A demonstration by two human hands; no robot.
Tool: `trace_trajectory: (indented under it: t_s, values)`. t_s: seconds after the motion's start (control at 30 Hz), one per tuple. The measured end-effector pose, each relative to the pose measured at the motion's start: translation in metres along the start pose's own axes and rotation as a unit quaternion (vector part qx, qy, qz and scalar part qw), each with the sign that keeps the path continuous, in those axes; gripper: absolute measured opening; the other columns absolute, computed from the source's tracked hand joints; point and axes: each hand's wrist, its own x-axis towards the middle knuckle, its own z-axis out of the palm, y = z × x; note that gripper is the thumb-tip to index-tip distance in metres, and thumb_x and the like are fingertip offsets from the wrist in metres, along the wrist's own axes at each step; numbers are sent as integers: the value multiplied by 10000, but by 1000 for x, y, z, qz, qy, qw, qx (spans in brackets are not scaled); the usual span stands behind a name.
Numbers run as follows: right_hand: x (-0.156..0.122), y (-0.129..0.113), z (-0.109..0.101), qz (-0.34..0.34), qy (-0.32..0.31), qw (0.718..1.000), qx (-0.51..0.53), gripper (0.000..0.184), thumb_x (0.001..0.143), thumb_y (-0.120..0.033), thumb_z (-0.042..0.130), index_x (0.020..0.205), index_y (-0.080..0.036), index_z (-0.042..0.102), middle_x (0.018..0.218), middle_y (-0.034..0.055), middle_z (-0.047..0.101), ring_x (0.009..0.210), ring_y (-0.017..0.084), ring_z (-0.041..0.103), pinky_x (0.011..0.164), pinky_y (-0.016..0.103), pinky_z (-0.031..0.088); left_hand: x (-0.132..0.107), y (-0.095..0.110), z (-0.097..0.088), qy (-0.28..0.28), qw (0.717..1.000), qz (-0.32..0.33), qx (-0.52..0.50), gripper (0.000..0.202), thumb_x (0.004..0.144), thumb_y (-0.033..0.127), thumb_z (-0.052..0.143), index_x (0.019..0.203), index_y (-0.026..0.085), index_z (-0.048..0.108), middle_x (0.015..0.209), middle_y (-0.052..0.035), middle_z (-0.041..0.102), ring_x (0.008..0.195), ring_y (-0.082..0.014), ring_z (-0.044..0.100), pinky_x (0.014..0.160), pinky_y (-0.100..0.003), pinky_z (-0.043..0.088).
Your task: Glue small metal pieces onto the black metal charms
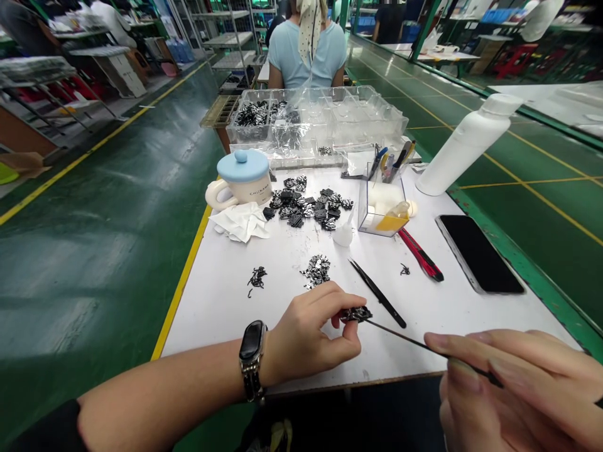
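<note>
Two hands fill my feed: the left hand (308, 333) pinches a black part (357, 314), its edge hidden between the fingers; the right hand (522, 389), cut off by the frame, grips tweezers (405, 336) reaching it.

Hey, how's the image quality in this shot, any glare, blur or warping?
In the head view, the wide lens splays the table outward; glare lies across the green floor and the plastic tray; the right hand, nearest the lens, looks slightly soft.

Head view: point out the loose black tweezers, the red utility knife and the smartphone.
Black tweezers (377, 293), head view, middle of the shaft.
Red utility knife (421, 254), head view, middle of the handle.
Smartphone (479, 254), head view, centre of the screen.
</note>
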Motion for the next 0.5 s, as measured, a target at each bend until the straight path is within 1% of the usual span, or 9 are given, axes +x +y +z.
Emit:
trace_trajectory:
  t_s: [0.07, 0.1, 0.2, 0.27, 0.3, 0.4, 0.43, 0.5]
  values:
    - [-2, 5, -2, 2, -7, 1000, -5, 168, 862, -213, 569, 702, -208, 617, 686, 14, 577, 591, 154, 483, 549, 375, 331, 0, 0, 0, 1, 1000, 0, 1, 317, 703, 5, 532, 997, 64, 633, 727, -61, 599, 616, -132, 536, 571, -261, 484]
    - [-3, 10, -4, -8, -13, 1000, -9, 159, 860, -212, 573, 706, -206, 612, 697, 13, 580, 598, 153, 488, 549, 374, 336, 1, 0, 1, 1, 1000, -2, 2, 318, 703, 5, 532, 998, 66, 632, 729, -61, 599, 616, -132, 536, 571, -261, 484]
    - [-6, 24, -10, -58, -33, 998, -17, 146, 835, -222, 608, 692, -194, 597, 716, 7, 597, 596, 143, 501, 529, 361, 345, 1, 0, 1, 4, 1000, 1, 5, 312, 709, 9, 532, 999, 73, 630, 728, -59, 598, 611, -130, 534, 568, -259, 482]
    - [-6, 27, -11, -78, -36, 996, -18, 158, 825, -228, 622, 676, -188, 588, 708, 2, 600, 584, 136, 505, 517, 352, 345, 1, 0, 1, 3, 1000, 0, 4, 311, 713, 9, 531, 999, 80, 628, 727, -58, 598, 612, -130, 535, 570, -259, 483]
    - [-6, 26, -10, -71, -34, 997, -20, 161, 830, -225, 616, 677, -187, 587, 704, 1, 597, 584, 135, 505, 521, 351, 348, 1, 0, 1, 4, 1000, 1, 4, 313, 714, 9, 530, 1002, 83, 627, 727, -56, 598, 611, -129, 535, 568, -258, 483]
    - [-3, 13, -3, -19, -21, 999, -26, 148, 851, -190, 586, 704, -195, 601, 700, 1, 586, 595, 141, 499, 549, 358, 352, 1, 0, 0, 7, 1000, 1, 6, 316, 717, 10, 527, 1007, 91, 623, 728, -53, 598, 607, -129, 537, 564, -257, 483]
    - [-2, 8, -2, -14, -16, 1000, -22, 129, 849, -166, 584, 728, -202, 613, 700, -2, 587, 598, 144, 497, 557, 359, 348, 1, 0, 0, 7, 1000, 0, 6, 317, 719, 12, 528, 1010, 97, 621, 731, -52, 598, 607, -129, 538, 563, -257, 483]
    - [-1, 4, -2, -31, -5, 1000, 3, 123, 829, -111, 593, 799, -223, 635, 711, -9, 601, 610, 151, 498, 567, 359, 331, 1, 0, 0, 4, 1000, -3, 5, 326, 720, 17, 527, 1019, 112, 617, 732, -46, 597, 609, -131, 538, 565, -259, 483]
